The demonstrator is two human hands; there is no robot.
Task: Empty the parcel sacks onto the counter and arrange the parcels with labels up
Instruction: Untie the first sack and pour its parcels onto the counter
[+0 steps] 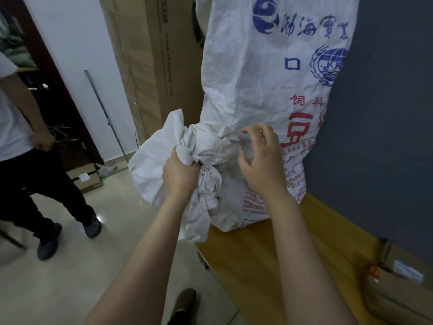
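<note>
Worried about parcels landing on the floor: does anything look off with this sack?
Yes. The bunched mouth of the sack, gripped by the left hand, hangs past the edge of the counter, over the floor; its contents might tip out there. The right hand is beside it.

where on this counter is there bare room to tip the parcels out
The yellow counter is bare in the stretch between the white sack standing on it and the brown parcel, out to its floor-side edge. The far end is taken by the sack, the near corner against the grey wall by the parcel.
</note>
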